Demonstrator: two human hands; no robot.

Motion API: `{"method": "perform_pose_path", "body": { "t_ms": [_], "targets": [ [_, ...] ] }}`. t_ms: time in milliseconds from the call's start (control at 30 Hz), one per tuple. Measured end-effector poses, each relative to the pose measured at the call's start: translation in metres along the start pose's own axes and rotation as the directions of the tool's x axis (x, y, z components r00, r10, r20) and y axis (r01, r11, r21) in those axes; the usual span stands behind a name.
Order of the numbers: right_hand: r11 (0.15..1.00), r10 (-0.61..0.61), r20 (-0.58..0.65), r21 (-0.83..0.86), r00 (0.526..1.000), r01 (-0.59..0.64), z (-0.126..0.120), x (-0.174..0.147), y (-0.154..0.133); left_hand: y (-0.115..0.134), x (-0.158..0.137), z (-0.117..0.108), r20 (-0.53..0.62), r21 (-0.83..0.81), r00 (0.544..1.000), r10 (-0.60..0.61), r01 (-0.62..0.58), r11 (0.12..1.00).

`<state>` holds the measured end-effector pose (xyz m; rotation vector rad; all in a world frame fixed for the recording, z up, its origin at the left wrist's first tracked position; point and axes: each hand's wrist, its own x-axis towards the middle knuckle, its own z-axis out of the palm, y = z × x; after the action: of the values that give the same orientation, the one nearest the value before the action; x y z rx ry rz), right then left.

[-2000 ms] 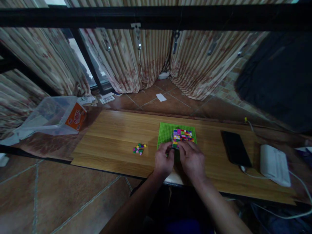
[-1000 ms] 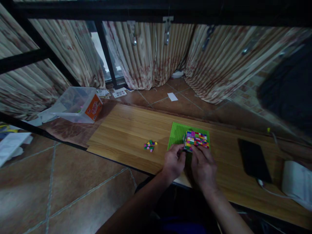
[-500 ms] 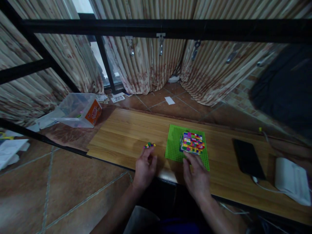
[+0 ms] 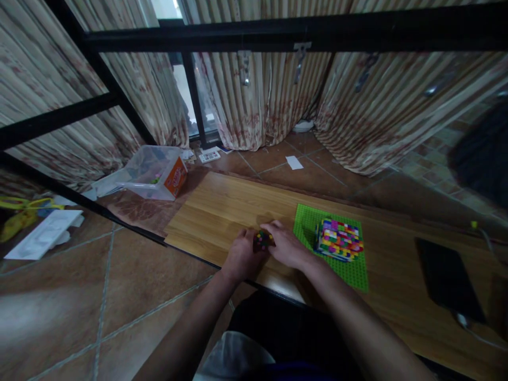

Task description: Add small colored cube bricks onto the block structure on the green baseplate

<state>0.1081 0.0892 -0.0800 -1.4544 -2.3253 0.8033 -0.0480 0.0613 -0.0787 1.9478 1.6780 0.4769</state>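
A small pile of colourful toy bricks (image 4: pixel 262 241) lies on the wooden table between my two hands. My left hand (image 4: pixel 240 257) curves along the pile's left side, its fingers partly hidden. From the right, my right hand (image 4: pixel 284 246) reaches in with its fingers stretched over the far edge of the pile. Both hands look cupped around the bricks rather than closed on one. To the right, a block built of many coloured bricks (image 4: pixel 341 239) stands on a green studded baseplate (image 4: pixel 307 214), and neither hand touches it.
The wooden table (image 4: pixel 210 209) carries a black phone (image 4: pixel 448 275) with a white cable at the right. Beyond its left end, a clear plastic box (image 4: pixel 153 174) with an orange label holds some pieces. A black metal bar (image 4: pixel 278 37) crosses in front of striped curtains (image 4: pixel 270 106).
My right hand has left the brick block and moved left to the small pile. My left hand now curves beside that pile. The view has shifted to the left.
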Motion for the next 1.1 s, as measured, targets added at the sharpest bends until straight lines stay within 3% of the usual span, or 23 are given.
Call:
{"method": "perform_pose_path", "body": {
  "t_ms": [67, 167, 567, 1100],
  "targets": [
    [1.000, -0.025, 0.076, 0.009, 0.997, 0.024, -0.004, 0.006, 0.000, 0.001, 0.006, -0.001, 0.019, 0.019, 1.000, 0.023, -0.023, 1.000],
    [0.998, -0.050, 0.094, 0.032, 0.994, 0.048, -0.003, 0.008, 0.001, 0.000, 0.011, -0.001, 0.030, 0.016, 0.999, 0.042, -0.042, 0.999],
    [0.984, -0.017, -0.141, 0.175, 0.990, 0.041, 0.011, -0.002, 0.008, 0.003, 0.008, 0.010, -0.038, -0.090, 0.999, 0.026, -0.029, 0.996],
    [0.966, 0.072, -0.241, 0.259, 0.968, -0.008, 0.017, -0.003, 0.008, -0.001, 0.017, 0.013, -0.064, -0.117, 0.994, 0.093, -0.100, 0.988]
  ]
}}
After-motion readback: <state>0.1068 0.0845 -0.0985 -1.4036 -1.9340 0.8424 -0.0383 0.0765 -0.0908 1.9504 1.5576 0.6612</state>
